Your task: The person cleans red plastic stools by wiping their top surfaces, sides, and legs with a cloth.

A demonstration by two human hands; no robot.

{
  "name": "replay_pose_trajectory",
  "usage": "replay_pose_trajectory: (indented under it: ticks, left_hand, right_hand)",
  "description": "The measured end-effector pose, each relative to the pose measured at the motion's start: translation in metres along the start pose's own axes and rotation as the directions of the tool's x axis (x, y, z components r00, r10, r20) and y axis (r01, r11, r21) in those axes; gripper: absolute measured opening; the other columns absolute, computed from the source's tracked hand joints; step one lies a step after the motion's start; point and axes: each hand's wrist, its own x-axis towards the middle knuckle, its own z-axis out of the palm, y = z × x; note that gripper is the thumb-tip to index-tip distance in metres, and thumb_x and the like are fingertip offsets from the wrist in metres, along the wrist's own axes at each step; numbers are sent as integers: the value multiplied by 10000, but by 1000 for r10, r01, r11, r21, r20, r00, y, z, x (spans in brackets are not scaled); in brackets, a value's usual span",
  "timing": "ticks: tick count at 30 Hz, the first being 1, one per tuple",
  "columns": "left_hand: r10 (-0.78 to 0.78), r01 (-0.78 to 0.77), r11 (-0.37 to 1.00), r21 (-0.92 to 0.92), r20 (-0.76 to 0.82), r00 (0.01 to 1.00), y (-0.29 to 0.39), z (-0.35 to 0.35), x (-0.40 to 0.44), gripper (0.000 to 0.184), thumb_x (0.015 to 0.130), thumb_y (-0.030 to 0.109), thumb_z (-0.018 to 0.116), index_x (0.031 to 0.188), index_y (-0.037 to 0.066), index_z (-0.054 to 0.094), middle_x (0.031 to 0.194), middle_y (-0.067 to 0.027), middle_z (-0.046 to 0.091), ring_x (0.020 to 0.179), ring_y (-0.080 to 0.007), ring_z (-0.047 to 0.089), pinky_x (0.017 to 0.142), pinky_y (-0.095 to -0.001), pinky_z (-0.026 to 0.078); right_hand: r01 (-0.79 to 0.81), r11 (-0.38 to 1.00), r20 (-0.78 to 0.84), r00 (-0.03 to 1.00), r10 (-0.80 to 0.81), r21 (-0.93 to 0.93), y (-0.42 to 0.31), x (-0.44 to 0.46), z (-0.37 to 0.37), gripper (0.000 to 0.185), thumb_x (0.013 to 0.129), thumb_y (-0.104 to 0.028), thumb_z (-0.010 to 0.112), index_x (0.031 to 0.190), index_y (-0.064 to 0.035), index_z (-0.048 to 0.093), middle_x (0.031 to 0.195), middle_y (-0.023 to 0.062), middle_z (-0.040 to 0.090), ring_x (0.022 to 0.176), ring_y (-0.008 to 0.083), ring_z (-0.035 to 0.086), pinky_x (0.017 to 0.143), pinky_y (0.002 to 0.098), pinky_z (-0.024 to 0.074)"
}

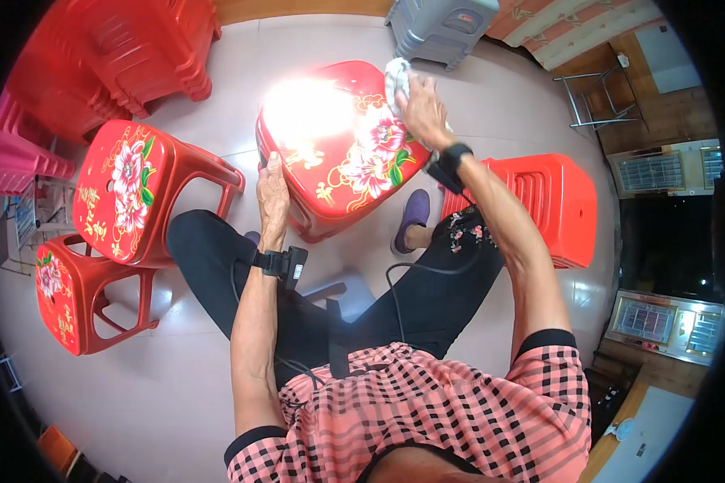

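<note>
A red plastic stool (298,173) with pink flowers and gold lettering on its seat stands between my knees; strong glare whitens part of the seat. My left hand (272,193) grips the stool's near left edge, its fingers partly hidden against the side. At the far right rim of the seat, my right hand (425,113) is closed on a white cloth (396,79), which is bunched under the fingers and pressed against the stool's edge.
Two more flowered stools, one larger (157,185) and one smaller (60,298), stand at my left. Red stools (568,205) are stacked by my right knee. Taller red stacks (137,48) and pink stools (16,153) fill the far left; grey stools (443,28) stand at the back.
</note>
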Motion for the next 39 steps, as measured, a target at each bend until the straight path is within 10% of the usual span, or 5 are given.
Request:
replay_pose_trajectory:
  ticks: [5,17,23,32,39]
  left_hand:
    - [-38,39,999,-12,50,998,9,0,-7,687,990,571,367,1095,-70,590,1008,-168,653,932,-234,587,846,-361,456]
    - [-370,371,929,1,-49,928,-1,-1,8,406,987,300,407,1079,-47,596,999,-156,643,902,-229,579,778,-367,462]
    - [49,-49,996,70,9,999,-25,-15,6,464,957,289,530,1305,-9,460,1213,-120,551,1078,-200,553,872,-338,472]
    - [483,-405,410,817,183,856,49,57,-36,583,897,309,576,1373,22,398,1352,-297,333,1243,-479,315,1035,-585,294]
    - [494,-480,271,834,307,813,39,50,-4,569,865,313,602,1333,36,437,1375,-348,301,1266,-505,267,1044,-603,248]
  right_hand:
    - [-157,987,-11,988,157,-27,-40,68,31,456,898,-369,538,1213,-41,508,1184,305,482,1052,466,569,878,545,481]
    - [552,784,88,799,-594,285,-178,-57,43,545,760,-256,718,1244,-87,533,1126,199,521,1034,367,558,833,471,497]
    - [668,681,-44,723,-690,299,-101,-115,11,625,722,-210,755,1291,-125,510,1139,144,539,1067,340,537,880,427,463]
    - [99,962,-262,964,-30,254,55,-65,19,581,811,-378,645,1325,-137,521,1178,209,580,1093,373,559,957,466,427]
    - [-325,480,127,908,399,815,85,-68,73,695,846,-443,519,1365,13,432,1176,323,583,1143,399,566,948,427,455]
